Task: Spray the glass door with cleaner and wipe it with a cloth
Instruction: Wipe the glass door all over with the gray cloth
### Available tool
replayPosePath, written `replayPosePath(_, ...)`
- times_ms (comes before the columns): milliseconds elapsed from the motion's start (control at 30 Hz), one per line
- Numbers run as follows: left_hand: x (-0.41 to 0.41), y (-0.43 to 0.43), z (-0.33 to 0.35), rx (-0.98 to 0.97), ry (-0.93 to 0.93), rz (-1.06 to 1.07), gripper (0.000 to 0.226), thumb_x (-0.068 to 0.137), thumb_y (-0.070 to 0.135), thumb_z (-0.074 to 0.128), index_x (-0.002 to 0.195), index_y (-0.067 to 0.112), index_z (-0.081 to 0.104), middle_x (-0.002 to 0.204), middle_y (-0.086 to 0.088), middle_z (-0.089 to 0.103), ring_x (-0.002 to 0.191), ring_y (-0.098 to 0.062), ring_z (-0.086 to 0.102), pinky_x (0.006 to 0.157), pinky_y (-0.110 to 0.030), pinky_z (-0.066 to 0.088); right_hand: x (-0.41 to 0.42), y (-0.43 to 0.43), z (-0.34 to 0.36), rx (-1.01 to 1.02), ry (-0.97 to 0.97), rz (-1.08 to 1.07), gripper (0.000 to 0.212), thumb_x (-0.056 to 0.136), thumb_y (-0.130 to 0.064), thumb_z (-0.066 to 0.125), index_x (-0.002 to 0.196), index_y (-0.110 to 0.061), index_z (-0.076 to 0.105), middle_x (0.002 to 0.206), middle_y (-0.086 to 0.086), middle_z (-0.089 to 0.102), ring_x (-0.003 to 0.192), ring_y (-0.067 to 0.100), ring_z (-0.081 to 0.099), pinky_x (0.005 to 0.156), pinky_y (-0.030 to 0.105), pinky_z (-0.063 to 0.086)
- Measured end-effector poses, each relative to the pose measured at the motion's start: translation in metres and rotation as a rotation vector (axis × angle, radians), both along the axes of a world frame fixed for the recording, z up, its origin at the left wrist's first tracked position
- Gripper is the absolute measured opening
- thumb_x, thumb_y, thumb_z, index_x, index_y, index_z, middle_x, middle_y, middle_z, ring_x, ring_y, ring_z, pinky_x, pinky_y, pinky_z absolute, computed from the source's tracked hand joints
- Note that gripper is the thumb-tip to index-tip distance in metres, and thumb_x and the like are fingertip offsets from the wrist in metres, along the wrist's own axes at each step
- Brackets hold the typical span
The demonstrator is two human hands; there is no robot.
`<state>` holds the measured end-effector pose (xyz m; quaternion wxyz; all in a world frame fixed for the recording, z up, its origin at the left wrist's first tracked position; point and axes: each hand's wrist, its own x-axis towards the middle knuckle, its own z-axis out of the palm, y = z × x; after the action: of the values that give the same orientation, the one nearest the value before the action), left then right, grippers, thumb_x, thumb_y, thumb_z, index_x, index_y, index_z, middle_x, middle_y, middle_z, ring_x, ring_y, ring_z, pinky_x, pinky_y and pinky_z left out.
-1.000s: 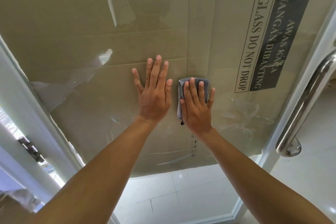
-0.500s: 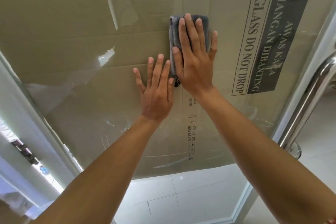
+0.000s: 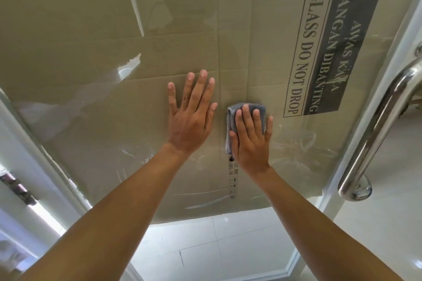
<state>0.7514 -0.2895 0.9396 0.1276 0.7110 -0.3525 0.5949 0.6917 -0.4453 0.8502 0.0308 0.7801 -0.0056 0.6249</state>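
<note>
The glass door (image 3: 96,121) fills the view, with smears and streaks on its lower part. My right hand (image 3: 250,138) lies flat with straight fingers on a folded grey cloth (image 3: 230,121), pressing it against the glass at centre right. My left hand (image 3: 190,116) rests flat on the bare glass just left of the cloth, fingers spread. No spray bottle is in view.
Behind the glass stands a large cardboard sheet (image 3: 262,29) printed "GLASS DO NOT DROP" (image 3: 303,57). A steel pull handle (image 3: 379,125) is mounted at the right edge. The white door frame (image 3: 34,162) runs along the left. White floor tiles (image 3: 205,246) lie below.
My right hand has slid the cloth down the glass from its high point half a second ago, back level with my left hand. My left hand has stayed in place.
</note>
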Motion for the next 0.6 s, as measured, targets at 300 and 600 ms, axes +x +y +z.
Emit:
replayPosePath(300, -0.012, -0.005, 0.018, -0.077, -0.009, 0.047, 0.04, 0.099, 0.027, 0.047, 0.135, 0.012, 0.055, 0.138, -0.011, 0.055, 0.131, -0.026, 0.037, 0.11, -0.049, 0.026, 0.007, 0.012, 0.066, -0.005, -0.049, 0.0, 0.049, 0.104, -0.029, 0.039, 0.149, -0.01, 0.034, 0.155, 0.005, 0.034, 0.149, 0.02, 0.015, 0.113, 0.06, 0.021)
replayPosePath(600, -0.014, -0.018, 0.027, -0.061, -0.018, -0.001, 0.041, 0.1, 0.02, 0.047, 0.139, 0.008, 0.05, 0.146, -0.011, 0.047, 0.138, -0.036, 0.037, 0.113, -0.056, 0.024, 0.007, 0.006, 0.161, 0.054, -0.147, -0.002, 0.049, 0.103, -0.029, 0.042, 0.146, -0.007, 0.042, 0.152, 0.012, 0.042, 0.142, 0.027, 0.035, 0.115, 0.059, 0.024)
